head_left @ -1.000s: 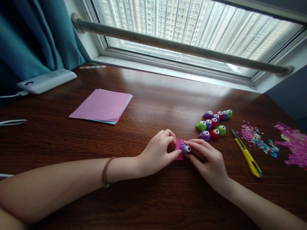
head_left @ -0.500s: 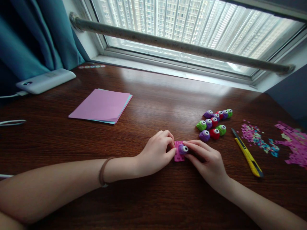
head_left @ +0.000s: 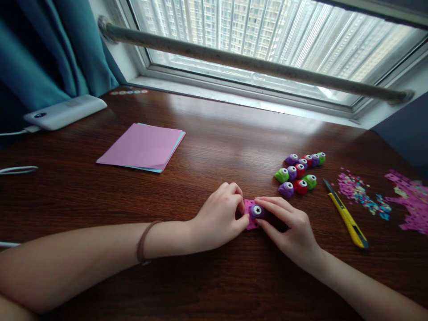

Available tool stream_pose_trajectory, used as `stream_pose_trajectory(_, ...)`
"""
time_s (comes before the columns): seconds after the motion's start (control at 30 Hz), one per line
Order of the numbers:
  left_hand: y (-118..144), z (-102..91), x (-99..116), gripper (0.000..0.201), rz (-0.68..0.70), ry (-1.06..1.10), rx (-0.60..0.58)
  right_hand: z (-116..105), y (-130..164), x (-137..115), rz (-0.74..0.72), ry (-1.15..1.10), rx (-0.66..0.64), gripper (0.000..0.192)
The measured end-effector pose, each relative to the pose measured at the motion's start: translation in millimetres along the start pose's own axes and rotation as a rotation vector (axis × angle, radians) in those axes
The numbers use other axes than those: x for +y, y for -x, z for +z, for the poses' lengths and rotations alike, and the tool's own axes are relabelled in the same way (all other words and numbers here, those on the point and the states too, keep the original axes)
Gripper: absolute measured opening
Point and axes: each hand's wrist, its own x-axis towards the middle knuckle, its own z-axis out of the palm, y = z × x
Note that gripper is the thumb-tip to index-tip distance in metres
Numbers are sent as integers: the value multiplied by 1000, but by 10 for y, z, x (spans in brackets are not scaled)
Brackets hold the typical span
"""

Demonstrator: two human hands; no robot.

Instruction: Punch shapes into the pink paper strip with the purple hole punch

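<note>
1. Purple punch (head_left: 257,211) is held in R hand (head_left: 292,223), fingers set narrow round its sides, thumb on the near side; star-marked white button is turned up.
2. Pink strip (head_left: 252,224) is pinched along its L edge by L hand (head_left: 220,216), fingertips drawn close; grip underneath can't be seen.
3. Both are kept low over tabletop (head_left: 217,151), R of ctr, well short of the far edge; contact w/ the wood can't be told.
4. Just changed: vs. approx. 1 sec ago, punch is tipped more upright, and its button is now seen farther in over the strip, not out past its R side.
5. Meaning (judged): punch is being re-aligned on the strip; whether a press is being made can't be told.
6. Other punches (head_left: 292,172) are grouped beyond R hand, twd the far R corner.
7. Cutter (head_left: 346,215), confetti (head_left: 356,189) & pink scraps (head_left: 413,200) are laid out in turn twd the R edge.
</note>
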Motion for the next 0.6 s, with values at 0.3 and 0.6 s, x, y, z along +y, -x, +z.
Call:
stream_pose_trajectory(0.3,27,6,-3,14,-61,91,30,-15,-35,-35,51,-39,-4,30)
stream_pose_trajectory(0.6,38,63,-10,15,-41,64,44,-8,-28,-15,55,-53,-24,30)
